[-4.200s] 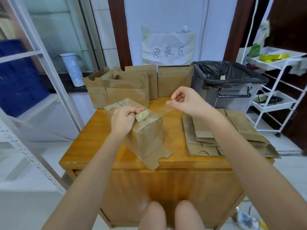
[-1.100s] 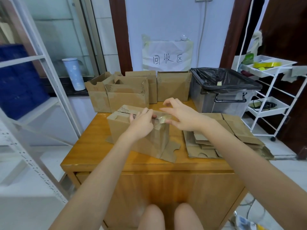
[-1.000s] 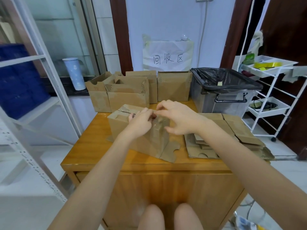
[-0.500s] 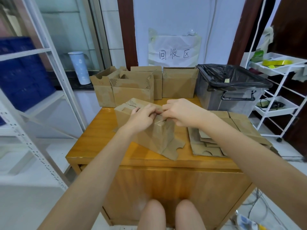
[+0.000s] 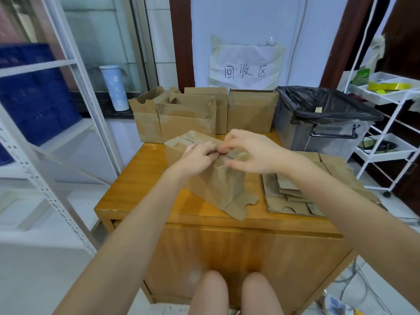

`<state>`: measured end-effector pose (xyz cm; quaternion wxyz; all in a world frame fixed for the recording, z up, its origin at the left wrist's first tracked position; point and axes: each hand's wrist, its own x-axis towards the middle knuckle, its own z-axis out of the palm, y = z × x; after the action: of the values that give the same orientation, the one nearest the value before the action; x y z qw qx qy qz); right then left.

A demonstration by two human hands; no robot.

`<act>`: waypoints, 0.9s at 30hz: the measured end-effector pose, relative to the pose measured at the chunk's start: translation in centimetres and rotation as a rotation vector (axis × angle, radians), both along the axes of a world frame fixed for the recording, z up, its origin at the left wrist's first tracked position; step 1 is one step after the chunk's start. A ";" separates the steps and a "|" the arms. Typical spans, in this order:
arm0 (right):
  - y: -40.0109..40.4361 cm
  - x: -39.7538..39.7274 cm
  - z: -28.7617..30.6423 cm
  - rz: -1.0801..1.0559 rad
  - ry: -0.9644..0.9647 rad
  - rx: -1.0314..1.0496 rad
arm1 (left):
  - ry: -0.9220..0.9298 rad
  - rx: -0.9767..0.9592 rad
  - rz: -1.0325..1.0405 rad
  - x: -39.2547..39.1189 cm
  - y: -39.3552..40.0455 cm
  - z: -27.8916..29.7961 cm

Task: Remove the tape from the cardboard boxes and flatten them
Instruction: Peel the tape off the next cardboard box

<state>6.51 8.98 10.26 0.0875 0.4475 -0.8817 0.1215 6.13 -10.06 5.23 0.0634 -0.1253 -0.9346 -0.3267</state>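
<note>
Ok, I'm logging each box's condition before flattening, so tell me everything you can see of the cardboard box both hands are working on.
The cardboard box is plain brown corrugated card, worn and creased, standing tilted on the wooden table, left of the flattened stack. A notched bottom flap splays out onto the tabletop toward the camera. The left hand grips its top edge; the right hand pinches at the top seam, where pale tape seems to cling. Its top looks closed.

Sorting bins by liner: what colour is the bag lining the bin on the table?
Black plastic bag, lining the grey plastic bin; head view.
</note>
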 end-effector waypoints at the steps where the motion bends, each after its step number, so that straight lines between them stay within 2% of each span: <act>1: -0.8 0.4 -0.1 0.010 0.045 0.079 | -0.012 0.007 0.010 0.0 -0.1 0.0; 9: -3.9 1.4 -0.8 -0.134 0.116 0.162 | -0.026 0.033 0.001 0.6 -0.1 0.4; 13: -4.5 1.4 -0.3 -0.149 0.083 0.244 | -0.016 0.032 0.008 0.5 -0.2 0.4; 19: -4.4 1.7 -0.9 -0.065 0.266 0.361 | -0.032 0.061 -0.031 0.5 -0.6 -0.2; 27: -3.5 1.5 -1.3 0.006 0.315 0.388 | 0.031 0.041 -0.019 -0.1 -0.5 -0.3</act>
<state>7.99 5.47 8.95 0.1360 0.4720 -0.8626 -0.1209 6.06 -10.56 4.97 0.0773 -0.1377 -0.9254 -0.3444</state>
